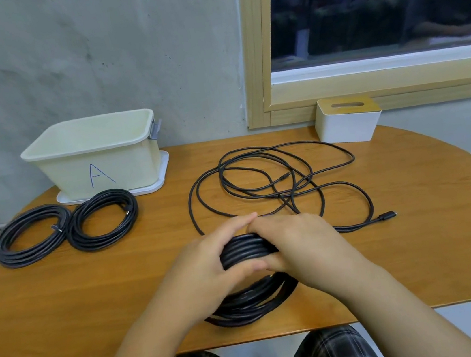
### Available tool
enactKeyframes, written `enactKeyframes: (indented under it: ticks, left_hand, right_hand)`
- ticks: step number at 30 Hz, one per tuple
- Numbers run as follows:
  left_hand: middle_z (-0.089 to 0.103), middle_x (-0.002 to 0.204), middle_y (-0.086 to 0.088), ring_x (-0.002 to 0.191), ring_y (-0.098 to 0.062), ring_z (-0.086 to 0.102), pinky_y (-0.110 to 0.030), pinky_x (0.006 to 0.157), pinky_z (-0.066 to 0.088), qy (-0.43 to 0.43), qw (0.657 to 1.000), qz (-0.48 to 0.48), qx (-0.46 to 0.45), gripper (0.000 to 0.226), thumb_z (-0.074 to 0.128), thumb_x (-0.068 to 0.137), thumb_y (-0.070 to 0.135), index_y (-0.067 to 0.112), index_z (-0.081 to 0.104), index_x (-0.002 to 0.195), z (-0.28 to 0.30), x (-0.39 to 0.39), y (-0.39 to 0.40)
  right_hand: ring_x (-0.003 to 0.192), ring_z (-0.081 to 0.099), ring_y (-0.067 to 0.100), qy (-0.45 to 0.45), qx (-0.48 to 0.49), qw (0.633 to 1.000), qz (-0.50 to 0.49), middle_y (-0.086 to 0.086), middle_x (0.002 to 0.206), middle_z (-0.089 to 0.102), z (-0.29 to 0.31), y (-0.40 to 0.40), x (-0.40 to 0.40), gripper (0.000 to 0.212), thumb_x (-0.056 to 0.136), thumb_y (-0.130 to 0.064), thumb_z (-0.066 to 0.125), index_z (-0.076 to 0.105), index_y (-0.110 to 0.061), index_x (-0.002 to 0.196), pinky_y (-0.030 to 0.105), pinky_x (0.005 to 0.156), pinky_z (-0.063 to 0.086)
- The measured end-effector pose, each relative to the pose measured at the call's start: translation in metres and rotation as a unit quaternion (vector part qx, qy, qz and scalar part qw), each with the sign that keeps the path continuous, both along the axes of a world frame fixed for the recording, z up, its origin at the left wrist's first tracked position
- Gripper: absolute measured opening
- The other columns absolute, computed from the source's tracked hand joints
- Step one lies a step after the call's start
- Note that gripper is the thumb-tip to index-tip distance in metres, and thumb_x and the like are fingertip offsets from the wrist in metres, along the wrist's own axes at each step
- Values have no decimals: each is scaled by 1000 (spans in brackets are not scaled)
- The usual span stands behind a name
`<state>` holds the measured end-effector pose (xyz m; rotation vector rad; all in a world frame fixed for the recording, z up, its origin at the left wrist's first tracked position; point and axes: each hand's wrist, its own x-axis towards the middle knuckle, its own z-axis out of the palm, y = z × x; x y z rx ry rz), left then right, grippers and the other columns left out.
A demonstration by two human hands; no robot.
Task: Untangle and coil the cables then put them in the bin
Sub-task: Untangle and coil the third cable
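table: wooden table [62, 293], all the cables lie on it, none binned yet
bin: cream bin [99, 164] marked A, far left on a white tray [150, 187]; looks to hold nothing, though the inside is only partly in view
loose cable: tangled black cable [273, 179] spread over the centre-right, overlapping loops, one plug [386, 215] lying to the right, another end inside the tangle; not yet sorted
done coils: two finished coils, left coil [29, 236] and second coil [102, 219], touching side by side near left, just in front of the bin
coil in hand: third coil [254, 296] near centre, its far side lifted, near side resting on the table
left hand: left hand [210, 266] clamped on the bundled strands, thumb on the near side, fingers over the top
right hand: right hand [301, 244] curled over the same bundle, touching the left hand; fingertips hidden, so the exact grip is unclear
progress: about halfway by my judgement; two coiled, one being finished, tangle left
left to do: finish this coil, sort and coil the rest, put everything in the bin
other: white box [347, 123] with wooden lid, far right, not involved
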<state>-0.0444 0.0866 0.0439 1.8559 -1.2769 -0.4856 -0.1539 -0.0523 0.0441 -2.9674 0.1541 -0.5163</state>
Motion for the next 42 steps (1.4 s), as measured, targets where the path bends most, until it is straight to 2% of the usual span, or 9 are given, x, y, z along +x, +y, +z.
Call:
enactKeyframes:
  ticks: [5, 13, 19, 24, 29, 31, 35, 38, 42]
  left_hand:
    - [61, 105, 38, 99, 13, 57, -3, 81, 41, 58, 995, 47, -59, 46, 61, 68, 47, 50, 53, 114, -2, 5, 3]
    - [68, 100, 25, 95, 5, 62, -7, 77, 45, 122, 988, 42, -79, 26, 64, 80, 27, 37, 64, 104, -8, 2, 7]
    - [70, 96, 13, 87, -4, 67, -12, 76, 49, 124, 990, 15, -70, 60, 74, 65, 30, 59, 53, 113, 0, -4, 8]
    - [60, 107, 38, 101, 12, 57, -2, 80, 40, 83, 990, 34, -108, 59, 71, 63, 32, 62, 52, 110, 5, -7, 9]
    - [63, 102, 36, 96, 11, 60, -3, 79, 42, 87, 985, 74, -128, 47, 67, 62, 36, 48, 59, 107, 1, -3, 11]
    - [61, 104, 37, 98, 12, 59, -2, 80, 41, 72, 984, 91, -138, 46, 65, 63, 39, 48, 57, 107, 1, -2, 9]
    - [63, 106, 31, 98, 10, 59, -3, 79, 41, 61, 980, 113, -151, 45, 68, 64, 49, 57, 59, 107, -3, 2, 4]
    - [67, 104, 22, 100, 6, 60, -6, 83, 43, 32, 983, 115, -142, 43, 72, 67, 52, 65, 57, 105, -8, 6, 4]
    - [66, 101, 25, 97, 10, 59, -2, 80, 41, 42, 982, 136, -124, 43, 65, 64, 47, 59, 57, 104, -13, 7, 4]
  right_hand:
    - [91, 56, 6, -13, 121, 992, 15, -20, 117, 45, 2, -7, -11, 50, 86, -63, 39, 43, -32, 125, 24, 68, 49]
    - [91, 52, 15, -91, 56, 994, -1, -5, 94, 63, 9, -15, -12, 32, 95, -32, 39, 68, -21, 101, 34, 78, 44]
    - [89, 37, 14, -192, -17, 978, -76, -2, 88, 51, 2, -25, -2, 33, 90, -34, 43, 72, -21, 97, 33, 74, 32]
    - [85, 51, 3, -2, 280, 958, -59, -12, 88, 56, 3, -19, 8, 21, 95, -26, 53, 70, -24, 107, 23, 79, 38]
    - [97, 64, 6, 121, 519, 845, -35, -6, 96, 71, 14, -18, 1, 60, 87, -72, 28, 71, -31, 98, 35, 99, 42]
    - [93, 65, 5, 123, 501, 856, 16, -9, 93, 71, 18, -12, -1, 55, 77, -78, 41, 71, -34, 93, 33, 93, 45]
    - [85, 66, 21, 68, 513, 854, 48, 4, 92, 70, 20, -3, 0, 28, 80, -34, 74, 66, -24, 105, 41, 82, 53]
    - [61, 52, 12, 70, 477, 876, 5, -6, 69, 57, 14, 3, 2, 28, 75, -25, 77, 60, -22, 97, 31, 59, 46]
    - [72, 49, 6, 46, 321, 945, -39, -9, 84, 52, 1, 9, 6, 24, 84, -13, 62, 52, -24, 102, 30, 65, 44]
